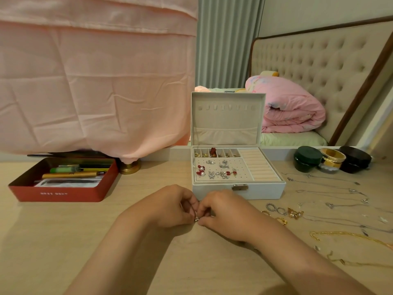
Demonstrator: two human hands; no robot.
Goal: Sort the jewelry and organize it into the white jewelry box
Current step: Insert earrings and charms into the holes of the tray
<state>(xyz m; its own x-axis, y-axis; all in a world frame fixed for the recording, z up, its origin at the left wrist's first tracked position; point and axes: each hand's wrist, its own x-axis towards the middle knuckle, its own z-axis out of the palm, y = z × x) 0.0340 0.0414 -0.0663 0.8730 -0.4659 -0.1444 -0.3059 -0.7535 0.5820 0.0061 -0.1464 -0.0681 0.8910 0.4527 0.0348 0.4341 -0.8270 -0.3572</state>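
The white jewelry box [240,191] stands open on the wooden table, lid upright. Its earring panel [221,170] holds several silver, red and pearl earrings, and its back compartments hold small gold pieces. My left hand [170,206] and my right hand [223,211] meet just in front of the box's left corner, fingers pinched together on a small silver ring-like piece [196,218]. Loose rings [276,209], a gold butterfly piece [295,213], silver necklaces [331,188] and a gold chain [348,235] lie on the table to the right.
A red tin [61,193] of pens and cards sits at the left. A pink cloth [95,81] hangs over a brass-footed stand [130,167] behind it. Dark jars and a gold-lidded jar [331,159] stand at the back right. A bed with a pink quilt lies behind.
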